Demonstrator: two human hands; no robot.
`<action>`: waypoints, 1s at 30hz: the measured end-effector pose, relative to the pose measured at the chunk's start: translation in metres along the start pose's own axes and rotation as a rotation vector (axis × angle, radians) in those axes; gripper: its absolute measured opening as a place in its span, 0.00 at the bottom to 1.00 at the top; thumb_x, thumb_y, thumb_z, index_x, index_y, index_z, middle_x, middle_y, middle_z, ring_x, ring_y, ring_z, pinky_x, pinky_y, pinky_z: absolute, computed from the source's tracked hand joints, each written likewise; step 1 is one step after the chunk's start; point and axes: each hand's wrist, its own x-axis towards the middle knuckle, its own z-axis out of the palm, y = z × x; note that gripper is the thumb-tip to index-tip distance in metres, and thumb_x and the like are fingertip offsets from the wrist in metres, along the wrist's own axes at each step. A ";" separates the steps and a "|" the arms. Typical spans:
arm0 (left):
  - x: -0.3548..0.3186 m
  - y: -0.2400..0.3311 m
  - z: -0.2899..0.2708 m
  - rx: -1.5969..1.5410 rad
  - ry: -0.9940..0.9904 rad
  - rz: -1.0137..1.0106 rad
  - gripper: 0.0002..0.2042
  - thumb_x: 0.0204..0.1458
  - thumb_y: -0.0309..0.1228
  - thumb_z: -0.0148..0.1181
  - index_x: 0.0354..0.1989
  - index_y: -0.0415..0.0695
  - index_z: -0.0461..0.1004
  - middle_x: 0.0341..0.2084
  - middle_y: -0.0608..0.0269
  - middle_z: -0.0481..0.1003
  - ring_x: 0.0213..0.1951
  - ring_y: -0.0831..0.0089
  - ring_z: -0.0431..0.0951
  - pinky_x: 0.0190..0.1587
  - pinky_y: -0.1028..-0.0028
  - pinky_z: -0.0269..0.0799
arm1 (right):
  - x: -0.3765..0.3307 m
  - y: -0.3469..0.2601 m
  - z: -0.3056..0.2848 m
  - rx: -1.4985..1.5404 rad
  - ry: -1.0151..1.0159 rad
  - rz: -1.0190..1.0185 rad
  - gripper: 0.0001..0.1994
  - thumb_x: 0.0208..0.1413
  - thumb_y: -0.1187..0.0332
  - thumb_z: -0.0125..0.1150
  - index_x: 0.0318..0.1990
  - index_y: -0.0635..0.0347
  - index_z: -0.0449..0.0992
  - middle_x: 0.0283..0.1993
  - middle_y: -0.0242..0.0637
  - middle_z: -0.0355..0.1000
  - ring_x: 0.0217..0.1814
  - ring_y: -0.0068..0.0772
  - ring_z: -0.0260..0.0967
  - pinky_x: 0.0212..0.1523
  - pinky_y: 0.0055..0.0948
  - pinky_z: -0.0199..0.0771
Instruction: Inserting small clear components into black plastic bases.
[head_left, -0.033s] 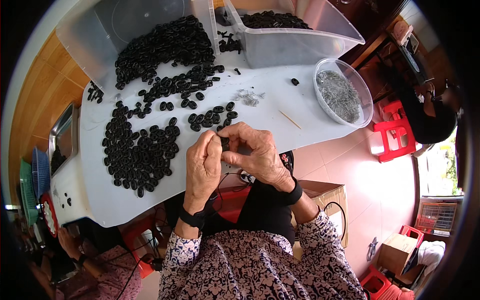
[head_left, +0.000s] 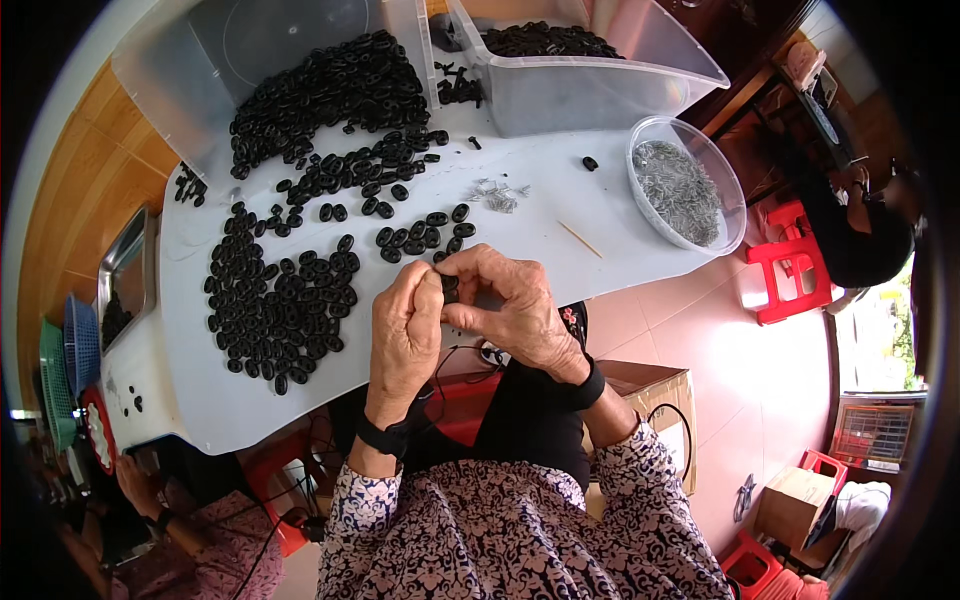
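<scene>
Blue basket (head_left: 82, 340) beside green basket (head_left: 55, 385), far left. Red stool (head_left: 772, 253) on shiny pink floor (head_left: 715, 340), right side. Low right: brown box (head_left: 793, 503), white cloth (head_left: 862, 512) just beside it.

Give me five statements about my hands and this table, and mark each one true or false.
1. My left hand and right hand come together at a small black piece. True.
2. The round tub is filled with black pieces. False: it holds thin silvery bits.
3. A thin wooden stick lies on the table. True.
4. Both wrists are bare. False: each wears a black band.
5. A lone black piece lies left of the round tub, apart from it. True.
</scene>
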 end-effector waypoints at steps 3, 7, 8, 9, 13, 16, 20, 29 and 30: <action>0.001 0.002 -0.007 0.027 -0.082 -0.060 0.12 0.61 0.31 0.45 0.27 0.37 0.62 0.14 0.66 0.55 0.20 0.80 0.53 0.20 0.74 0.53 | 0.001 0.001 -0.001 -0.033 -0.010 -0.044 0.18 0.42 0.74 0.72 0.42 0.62 0.73 0.23 0.30 0.69 0.25 0.19 0.66 0.28 0.22 0.71; 0.001 -0.003 -0.009 0.016 -0.119 -0.021 0.11 0.61 0.32 0.44 0.30 0.37 0.64 0.15 0.65 0.57 0.19 0.79 0.55 0.20 0.73 0.54 | 0.002 0.000 0.000 -0.053 -0.017 -0.074 0.17 0.41 0.75 0.72 0.39 0.62 0.73 0.23 0.31 0.70 0.25 0.21 0.67 0.28 0.23 0.71; 0.001 -0.004 -0.009 0.016 -0.119 -0.022 0.11 0.61 0.32 0.44 0.30 0.37 0.65 0.15 0.64 0.57 0.19 0.79 0.56 0.20 0.73 0.55 | 0.002 0.000 0.000 -0.081 -0.011 -0.095 0.17 0.41 0.75 0.72 0.39 0.62 0.72 0.23 0.31 0.69 0.25 0.22 0.68 0.28 0.23 0.71; 0.002 -0.003 -0.009 0.015 -0.121 -0.022 0.11 0.61 0.32 0.44 0.30 0.37 0.65 0.15 0.64 0.57 0.19 0.79 0.56 0.20 0.73 0.55 | 0.001 0.000 0.000 -0.082 -0.010 -0.093 0.17 0.41 0.75 0.72 0.39 0.62 0.72 0.23 0.31 0.69 0.25 0.22 0.68 0.28 0.23 0.71; 0.002 -0.002 -0.009 0.051 -0.139 0.004 0.11 0.62 0.32 0.44 0.33 0.36 0.66 0.16 0.62 0.60 0.19 0.75 0.59 0.21 0.72 0.59 | 0.001 0.004 0.002 -0.093 0.007 -0.139 0.16 0.41 0.77 0.70 0.39 0.62 0.72 0.22 0.33 0.69 0.25 0.22 0.69 0.26 0.23 0.71; 0.003 0.000 -0.011 0.060 -0.153 0.012 0.12 0.62 0.33 0.43 0.34 0.35 0.67 0.17 0.61 0.62 0.19 0.74 0.60 0.22 0.71 0.60 | 0.001 0.002 0.003 -0.106 0.016 -0.150 0.15 0.42 0.77 0.70 0.38 0.63 0.71 0.22 0.33 0.69 0.24 0.23 0.69 0.26 0.23 0.71; 0.001 -0.004 -0.012 0.042 -0.177 -0.001 0.12 0.61 0.33 0.44 0.36 0.35 0.68 0.17 0.60 0.63 0.19 0.75 0.61 0.23 0.71 0.61 | 0.000 0.005 0.004 -0.126 0.024 -0.177 0.14 0.43 0.76 0.70 0.37 0.63 0.71 0.21 0.34 0.69 0.22 0.24 0.69 0.24 0.24 0.70; 0.001 0.004 -0.012 0.080 -0.183 -0.032 0.13 0.61 0.33 0.44 0.37 0.34 0.68 0.17 0.59 0.65 0.20 0.75 0.63 0.24 0.72 0.62 | -0.002 0.002 0.003 -0.085 0.021 -0.151 0.13 0.43 0.76 0.70 0.35 0.63 0.71 0.20 0.33 0.68 0.21 0.23 0.67 0.23 0.24 0.67; 0.001 0.004 -0.013 0.082 -0.181 -0.034 0.13 0.61 0.33 0.44 0.37 0.34 0.68 0.17 0.59 0.65 0.20 0.75 0.63 0.24 0.72 0.62 | -0.002 0.003 0.004 -0.083 0.019 -0.151 0.13 0.43 0.76 0.70 0.35 0.63 0.71 0.20 0.33 0.68 0.21 0.23 0.67 0.23 0.24 0.67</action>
